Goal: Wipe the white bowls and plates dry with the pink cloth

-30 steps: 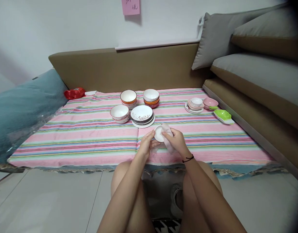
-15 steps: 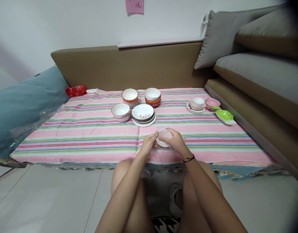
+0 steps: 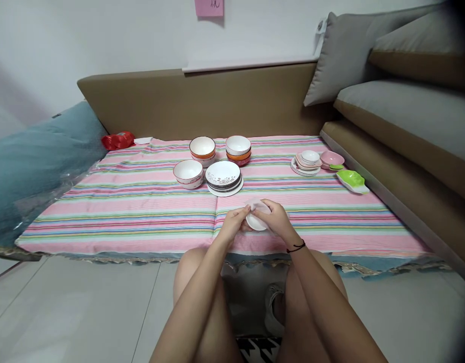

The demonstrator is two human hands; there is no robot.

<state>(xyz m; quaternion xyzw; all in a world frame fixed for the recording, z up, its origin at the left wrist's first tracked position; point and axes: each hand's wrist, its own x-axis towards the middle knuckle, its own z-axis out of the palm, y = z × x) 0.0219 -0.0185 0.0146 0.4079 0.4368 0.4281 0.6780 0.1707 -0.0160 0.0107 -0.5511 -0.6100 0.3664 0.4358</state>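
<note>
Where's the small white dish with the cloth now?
Head view, just right of centre: the small white dish is between the left hand and right hand, partly under a pale cloth, nearer the wearer than the plate stack.

Black cord bracelet (image 3: pixel 296 247), pale shoe (image 3: pixel 272 325)

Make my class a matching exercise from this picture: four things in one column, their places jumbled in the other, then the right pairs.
Things
1. small white dish
2. bright green dish
3. red package
4. pink note

Places
A. on the wall
B. just in front of the pink bowl
C. between the left hand and right hand, partly under a pale cloth
D. beside the blue cushion

Pairs: 1-C; 2-B; 3-D; 4-A
</note>
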